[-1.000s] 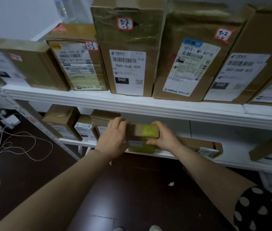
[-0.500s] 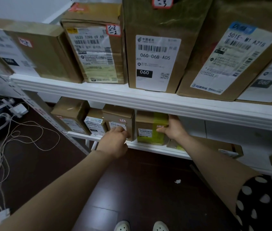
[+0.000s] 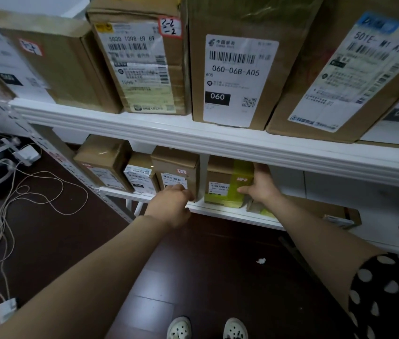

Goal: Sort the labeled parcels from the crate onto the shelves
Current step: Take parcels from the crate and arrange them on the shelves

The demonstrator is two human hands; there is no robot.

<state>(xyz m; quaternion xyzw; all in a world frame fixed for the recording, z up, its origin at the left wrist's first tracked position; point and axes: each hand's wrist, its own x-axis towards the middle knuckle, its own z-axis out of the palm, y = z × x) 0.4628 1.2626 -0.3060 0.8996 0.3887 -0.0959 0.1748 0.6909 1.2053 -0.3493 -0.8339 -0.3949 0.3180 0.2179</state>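
Fingers of the right hand wrapped round the small brown cardboard parcel banded with yellow-green tape.
The parcel stands upright on the lower white shelf board, with the thumb across its front and the other fingers along its right side, tips hidden. The left hand, fingers curled, sits at the foot of the neighbouring brown cardboard box with a white barcode label; whether it grips that box cannot be told. Tall brown labelled cartons line the upper white shelf.
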